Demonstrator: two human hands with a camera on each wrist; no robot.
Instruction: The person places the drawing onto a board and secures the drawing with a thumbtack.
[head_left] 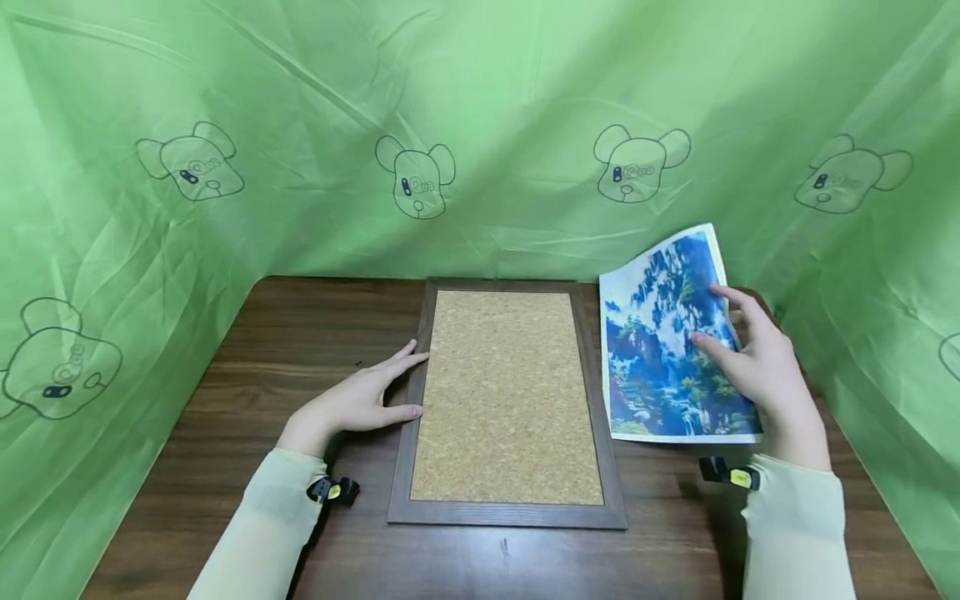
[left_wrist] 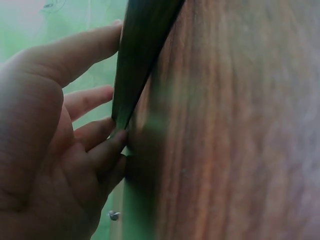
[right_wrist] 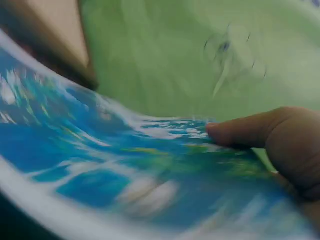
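Note:
A dark wood picture frame (head_left: pixel 506 514) with a tan cork panel (head_left: pixel 506 400) inside it lies on the table. My left hand (head_left: pixel 352 400) touches the frame's left side with thumb and fingers spread along it; in the left wrist view the fingertips meet the dark side edge (left_wrist: pixel 142 45). On the right, my right hand (head_left: pixel 772 375) pinches the right edge of a white-bordered landscape print (head_left: pixel 660 358) in blue and green. The print is raised and bends. In the right wrist view the thumb (right_wrist: pixel 250 132) presses on its printed face; the other fingers are mostly hidden.
The brown wood-grain table (head_left: pixel 300 321) holds the frame near its middle. Green cloth (head_left: pixel 510 83) with printed mouse-like heads hangs close behind the table and on both sides. Each wrist wears a small black camera (head_left: pixel 347 491).

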